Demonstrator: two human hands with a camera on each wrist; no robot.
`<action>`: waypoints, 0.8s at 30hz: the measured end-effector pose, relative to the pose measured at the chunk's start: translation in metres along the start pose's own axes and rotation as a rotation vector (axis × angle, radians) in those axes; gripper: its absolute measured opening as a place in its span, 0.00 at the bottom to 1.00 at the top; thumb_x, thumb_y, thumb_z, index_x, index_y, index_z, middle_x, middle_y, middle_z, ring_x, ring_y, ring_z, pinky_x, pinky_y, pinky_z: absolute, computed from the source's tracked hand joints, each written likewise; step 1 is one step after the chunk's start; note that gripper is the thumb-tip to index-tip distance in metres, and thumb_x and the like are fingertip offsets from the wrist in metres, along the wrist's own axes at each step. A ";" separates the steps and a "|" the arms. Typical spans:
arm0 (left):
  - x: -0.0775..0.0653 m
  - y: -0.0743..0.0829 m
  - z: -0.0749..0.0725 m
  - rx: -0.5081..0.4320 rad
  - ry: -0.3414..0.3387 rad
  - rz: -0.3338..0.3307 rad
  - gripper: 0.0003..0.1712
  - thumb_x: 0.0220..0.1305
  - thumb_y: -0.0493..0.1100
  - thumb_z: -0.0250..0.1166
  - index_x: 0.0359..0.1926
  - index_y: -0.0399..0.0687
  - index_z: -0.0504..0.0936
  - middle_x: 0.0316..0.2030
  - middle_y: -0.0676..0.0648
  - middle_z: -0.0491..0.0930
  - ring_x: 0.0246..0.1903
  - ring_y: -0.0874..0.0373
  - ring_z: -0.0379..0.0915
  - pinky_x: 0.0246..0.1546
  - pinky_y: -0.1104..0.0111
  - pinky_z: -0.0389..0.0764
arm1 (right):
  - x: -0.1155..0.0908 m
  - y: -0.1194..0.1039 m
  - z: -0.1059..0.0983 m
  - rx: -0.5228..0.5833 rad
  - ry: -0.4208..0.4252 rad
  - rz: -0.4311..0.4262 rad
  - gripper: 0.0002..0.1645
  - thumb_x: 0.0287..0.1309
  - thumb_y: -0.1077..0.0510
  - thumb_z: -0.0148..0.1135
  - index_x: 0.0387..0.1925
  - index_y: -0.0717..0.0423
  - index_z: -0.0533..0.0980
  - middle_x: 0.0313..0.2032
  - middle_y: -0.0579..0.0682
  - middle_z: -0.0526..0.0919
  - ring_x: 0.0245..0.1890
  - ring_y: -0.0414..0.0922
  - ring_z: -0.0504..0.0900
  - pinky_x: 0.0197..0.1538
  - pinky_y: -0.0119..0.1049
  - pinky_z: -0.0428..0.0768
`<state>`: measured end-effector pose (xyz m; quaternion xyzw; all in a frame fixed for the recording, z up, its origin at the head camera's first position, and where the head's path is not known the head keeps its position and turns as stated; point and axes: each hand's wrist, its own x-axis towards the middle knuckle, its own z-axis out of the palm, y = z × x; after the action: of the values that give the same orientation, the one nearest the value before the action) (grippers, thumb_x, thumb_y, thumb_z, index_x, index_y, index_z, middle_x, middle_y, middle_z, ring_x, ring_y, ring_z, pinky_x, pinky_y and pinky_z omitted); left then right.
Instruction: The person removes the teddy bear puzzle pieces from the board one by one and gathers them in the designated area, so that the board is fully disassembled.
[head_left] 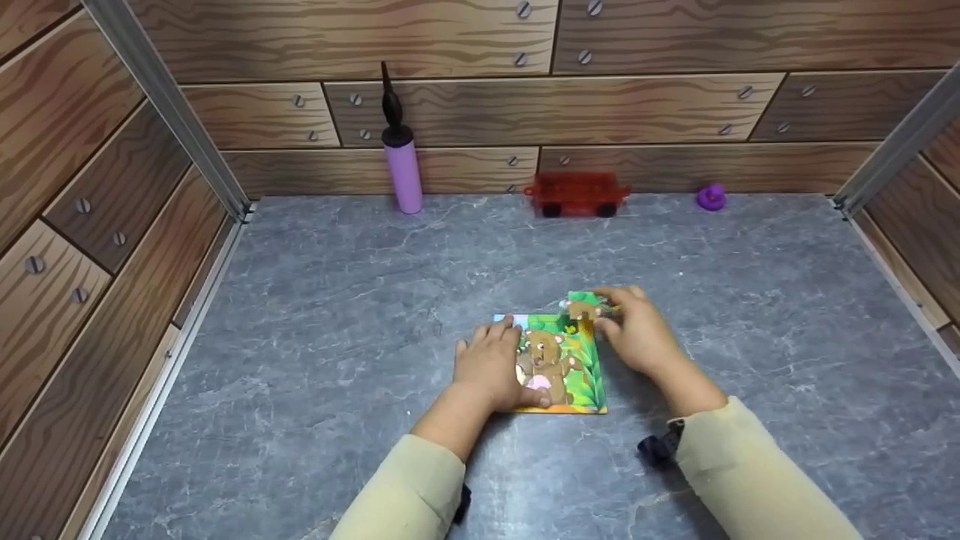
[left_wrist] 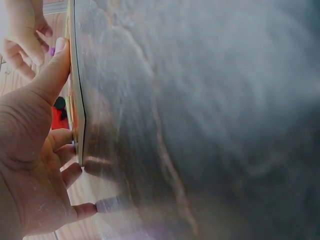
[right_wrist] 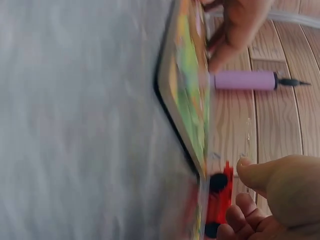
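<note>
A colourful bear puzzle board (head_left: 592, 386) lies flat on the grey table. My left hand (head_left: 487, 367) rests over its left side, with the thumb (left_wrist: 57, 67) on the front part and the other fingers spread toward the left and far edges. At the far right corner, my right hand (head_left: 637, 334) pinches a small puzzle piece (head_left: 583, 309) with brown and green print between thumb and fingers. That piece is slightly blurred and overlaps the corner of the board, where a dark gap shows. The left part of the picture is hidden under my left hand.
Along the back wall stand a purple hand pump (head_left: 405, 176) with a black nozzle, a red toy wagon (head_left: 577, 193) with black wheels and a small purple ring-shaped toy (head_left: 711, 197). Wood-patterned panels (head_left: 480, 112) enclose the table at the back and sides.
</note>
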<state>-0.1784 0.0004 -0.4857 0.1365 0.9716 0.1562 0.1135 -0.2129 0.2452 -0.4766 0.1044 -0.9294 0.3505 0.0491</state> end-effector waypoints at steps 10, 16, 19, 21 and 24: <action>0.000 0.000 0.000 -0.009 -0.006 -0.003 0.70 0.45 0.78 0.79 0.81 0.49 0.64 0.82 0.48 0.56 0.78 0.46 0.55 0.71 0.43 0.63 | 0.003 0.019 -0.036 0.000 0.031 0.047 0.29 0.68 0.69 0.65 0.69 0.69 0.73 0.54 0.72 0.76 0.51 0.68 0.81 0.58 0.64 0.80; -0.001 0.000 -0.001 -0.022 -0.006 -0.001 0.70 0.44 0.77 0.79 0.81 0.49 0.64 0.82 0.48 0.56 0.78 0.45 0.54 0.72 0.43 0.63 | 0.004 0.031 -0.051 -0.024 0.034 0.060 0.29 0.69 0.69 0.63 0.69 0.70 0.72 0.53 0.73 0.76 0.50 0.69 0.81 0.56 0.65 0.80; -0.001 0.000 -0.001 -0.017 -0.005 0.000 0.70 0.45 0.77 0.79 0.81 0.49 0.63 0.82 0.48 0.56 0.78 0.45 0.54 0.72 0.42 0.62 | 0.004 0.038 -0.056 -0.034 0.023 0.082 0.29 0.70 0.69 0.62 0.70 0.70 0.71 0.53 0.74 0.75 0.50 0.68 0.81 0.55 0.64 0.80; -0.001 0.000 0.000 -0.014 -0.001 -0.001 0.70 0.45 0.77 0.79 0.81 0.49 0.64 0.82 0.48 0.57 0.78 0.45 0.55 0.72 0.42 0.62 | 0.004 0.042 -0.058 -0.041 0.017 0.095 0.29 0.70 0.69 0.61 0.71 0.70 0.70 0.54 0.74 0.75 0.50 0.67 0.81 0.54 0.63 0.80; 0.000 0.000 0.000 -0.007 0.001 -0.002 0.70 0.45 0.78 0.79 0.81 0.49 0.64 0.82 0.48 0.57 0.78 0.45 0.55 0.72 0.42 0.62 | 0.005 0.050 -0.059 -0.054 0.014 0.116 0.29 0.71 0.69 0.60 0.71 0.70 0.70 0.53 0.74 0.75 0.49 0.67 0.81 0.54 0.63 0.80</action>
<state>-0.1782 0.0008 -0.4860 0.1348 0.9713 0.1597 0.1135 -0.2284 0.3205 -0.4635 0.0466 -0.9426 0.3284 0.0378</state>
